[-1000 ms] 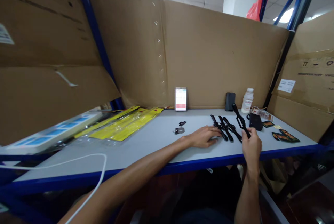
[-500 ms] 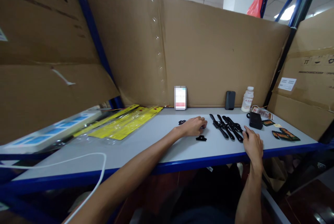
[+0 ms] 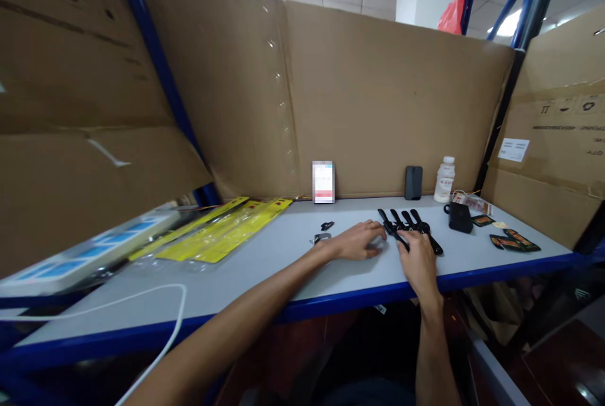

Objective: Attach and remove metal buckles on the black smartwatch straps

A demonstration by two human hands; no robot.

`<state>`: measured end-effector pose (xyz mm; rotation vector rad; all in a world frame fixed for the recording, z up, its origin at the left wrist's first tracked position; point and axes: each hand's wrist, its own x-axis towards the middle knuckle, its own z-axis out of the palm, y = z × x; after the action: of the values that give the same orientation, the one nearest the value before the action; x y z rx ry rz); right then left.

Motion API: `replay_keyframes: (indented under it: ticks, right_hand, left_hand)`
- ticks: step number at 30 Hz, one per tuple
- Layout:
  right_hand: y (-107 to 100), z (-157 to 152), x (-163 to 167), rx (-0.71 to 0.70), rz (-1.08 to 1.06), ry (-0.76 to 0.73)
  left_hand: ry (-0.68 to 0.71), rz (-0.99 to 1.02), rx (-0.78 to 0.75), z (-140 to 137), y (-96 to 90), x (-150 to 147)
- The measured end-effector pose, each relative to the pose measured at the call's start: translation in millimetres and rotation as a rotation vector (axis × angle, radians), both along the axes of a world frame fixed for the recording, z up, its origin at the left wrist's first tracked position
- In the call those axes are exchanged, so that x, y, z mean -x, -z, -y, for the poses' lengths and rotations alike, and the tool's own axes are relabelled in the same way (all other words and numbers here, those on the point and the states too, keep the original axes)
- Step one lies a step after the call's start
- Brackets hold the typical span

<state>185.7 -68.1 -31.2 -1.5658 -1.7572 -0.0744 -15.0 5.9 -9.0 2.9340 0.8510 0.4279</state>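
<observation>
Four slender black tools (image 3: 408, 220) are laid side by side on the right half of the worktop (image 3: 283, 261), their handles pointed to the far side. Their near parts are partly covered by the right hand (image 3: 418, 261), whose fingers are bent over them; whether any tool is gripped cannot be told. The left hand (image 3: 360, 240) is held palm down just left of the row, its fingers loosely curved and parted. A small black clip (image 3: 327, 226) is seen beyond the left wrist. Yellow packs (image 3: 241, 232) are spread at left; a bottle (image 3: 444, 180) is stood at far right.
</observation>
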Motion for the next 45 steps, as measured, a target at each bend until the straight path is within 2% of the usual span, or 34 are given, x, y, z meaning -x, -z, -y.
replay_keyframes:
  ticks: [3,6,9,13,15,18,22,28,34,37,39,45]
  right_hand:
    - [-0.6,3.4,9.4,0.124,0.149,0.033]
    - [-3.3,6.3,4.1,0.168,0.199,0.01]
    - [-9.0,12.2,-3.3,0.2,0.2,-0.062]
    - [-17.6,24.6,-2.4,0.249,0.187,-0.162]
    - [-20.2,28.5,2.8,0.257,0.177,-0.18]
    - [-20.0,26.3,11.8,0.261,0.171,-0.19]
    - [-15.3,14.1,18.4,0.277,0.11,-0.159]
    - [-14.3,9.8,17.4,0.275,0.085,-0.155]
    - [-21.8,19.0,3.4,0.384,0.189,0.059]
    - [-23.5,20.3,1.4,0.388,0.239,0.075]
    - [-23.8,21.1,6.0,0.381,0.258,0.064]
    - [-25.4,25.6,35.4,0.372,0.299,0.008]
  left_hand:
    - [-0.061,-0.05,-0.109,-6.2,10.7,1.3]
    - [-0.172,-0.091,-0.174,-17.0,15.1,10.0]
    - [-0.289,-0.129,-0.182,-28.4,13.8,24.1]
    - [-0.374,-0.133,-0.19,-31.2,7.3,31.8]
    - [-0.374,-0.082,-0.208,-25.3,2.8,25.9]
    - [-0.283,-0.029,-0.216,-11.9,-3.7,10.2]
    - [-0.198,-0.169,-0.196,-0.3,-9.1,-4.5]
    - [-0.214,-0.23,-0.255,0.1,-10.1,-8.7]
    - [-0.248,-0.299,-0.248,1.5,-13.4,-15.0]
    - [-0.267,-0.299,-0.233,4.5,-15.2,-20.2]
    - [-0.31,-0.272,-0.202,6.7,-15.3,-25.8]
    - [-0.615,-0.135,-0.046,8.6,-14.3,-37.5]
